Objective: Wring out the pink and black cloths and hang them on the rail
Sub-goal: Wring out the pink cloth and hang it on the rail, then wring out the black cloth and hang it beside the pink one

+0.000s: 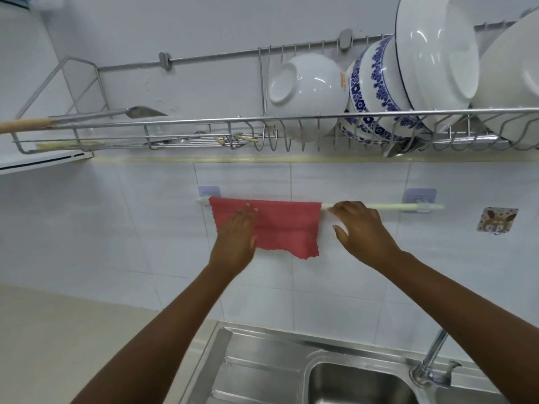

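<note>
The pink cloth (285, 225) hangs folded over the left half of the pale rail (388, 206), which is fixed to the tiled wall by two stick-on holders. My left hand (237, 237) lies flat on the cloth's left part, fingers together and pointing up. My right hand (363, 228) hovers just right of the cloth's edge, fingers spread, with its fingertips at the rail. Neither hand grips anything. The black cloth is not in view.
A wire dish rack (262, 123) with several bowls and plates (434, 59) and a wooden-handled spatula (87, 118) hangs above the rail. The steel sink (262, 365) and its tap (431, 363) are below. A sticker hook (497, 219) sits right of the rail.
</note>
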A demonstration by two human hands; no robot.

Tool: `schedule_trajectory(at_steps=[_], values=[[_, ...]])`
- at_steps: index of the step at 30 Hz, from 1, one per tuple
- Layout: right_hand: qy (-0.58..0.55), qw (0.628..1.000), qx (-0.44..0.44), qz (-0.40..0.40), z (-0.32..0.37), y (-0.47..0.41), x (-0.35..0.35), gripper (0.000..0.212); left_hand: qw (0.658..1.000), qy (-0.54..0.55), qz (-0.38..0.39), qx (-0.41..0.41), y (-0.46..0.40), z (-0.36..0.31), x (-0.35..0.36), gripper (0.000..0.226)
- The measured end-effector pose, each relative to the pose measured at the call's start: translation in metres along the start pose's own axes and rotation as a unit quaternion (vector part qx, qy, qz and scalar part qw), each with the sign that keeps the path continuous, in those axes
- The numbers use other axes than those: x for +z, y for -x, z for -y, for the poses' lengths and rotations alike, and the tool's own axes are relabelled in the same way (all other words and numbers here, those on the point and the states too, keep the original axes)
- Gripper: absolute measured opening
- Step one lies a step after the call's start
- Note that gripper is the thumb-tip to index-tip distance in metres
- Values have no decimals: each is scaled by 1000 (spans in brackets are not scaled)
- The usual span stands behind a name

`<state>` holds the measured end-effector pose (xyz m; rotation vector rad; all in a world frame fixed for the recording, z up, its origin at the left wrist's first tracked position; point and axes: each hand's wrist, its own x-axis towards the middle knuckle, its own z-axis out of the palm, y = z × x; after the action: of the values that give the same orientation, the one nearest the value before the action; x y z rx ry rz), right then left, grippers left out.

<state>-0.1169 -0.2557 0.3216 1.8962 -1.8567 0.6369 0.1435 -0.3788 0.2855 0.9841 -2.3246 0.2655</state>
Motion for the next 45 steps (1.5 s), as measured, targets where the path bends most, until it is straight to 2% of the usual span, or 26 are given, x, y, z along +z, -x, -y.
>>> schedule_trajectory(at_steps=[2,4,11,15,22,28,33,40,45], values=[[-17,1000,18,3,-7,24,0,39,999,51,-15,12,14,-29,12,58],[-40,998,39,9,-15,53,1,40,995,95,3,12,32,-59,25,56],[-50,989,116,71,-44,189,15,41,968,218,125,-15,109,-153,90,50],[-74,974,177,117,-55,271,25,40,936,280,214,-28,161,-212,121,48],[-60,951,236,188,-69,372,36,41,901,306,305,-42,228,-281,162,47],[-57,918,269,285,-80,433,60,43,868,304,389,-56,274,-312,189,46],[-62,888,270,367,-85,453,92,42,847,316,416,-99,296,-321,200,47],[-40,872,254,417,-94,460,130,54,840,309,429,-127,303,-315,213,50],[-56,880,267,390,-100,459,145,33,842,312,416,-141,307,-309,219,49]])
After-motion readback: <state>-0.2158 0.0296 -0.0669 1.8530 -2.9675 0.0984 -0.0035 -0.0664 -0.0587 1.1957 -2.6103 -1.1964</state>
